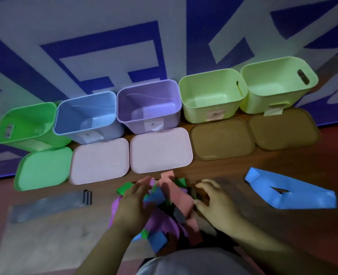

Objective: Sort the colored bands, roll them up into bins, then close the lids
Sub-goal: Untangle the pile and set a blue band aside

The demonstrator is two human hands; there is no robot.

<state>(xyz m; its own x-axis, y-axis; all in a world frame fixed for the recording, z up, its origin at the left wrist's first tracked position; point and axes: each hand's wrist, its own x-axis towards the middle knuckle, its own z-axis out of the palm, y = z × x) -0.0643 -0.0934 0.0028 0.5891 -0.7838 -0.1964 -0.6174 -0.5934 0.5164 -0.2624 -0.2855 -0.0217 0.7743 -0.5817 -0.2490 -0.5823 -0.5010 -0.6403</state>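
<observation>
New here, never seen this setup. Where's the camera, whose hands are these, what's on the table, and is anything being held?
There is no robot here: a person works bare-handed, and the single picture comes from a wide-angle camera on their head, looking down. The left hand and right hand are both in a mixed pile of coloured bands on the wooden table. Blur hides whether either hand grips a band. One blue band lies apart to the right, a grey band to the left. Behind stand five open bins: green bin, blue bin, purple bin, two light-green bins. Their lids lie flat in front: green lid, two pale pink lids, two brown lids.
</observation>
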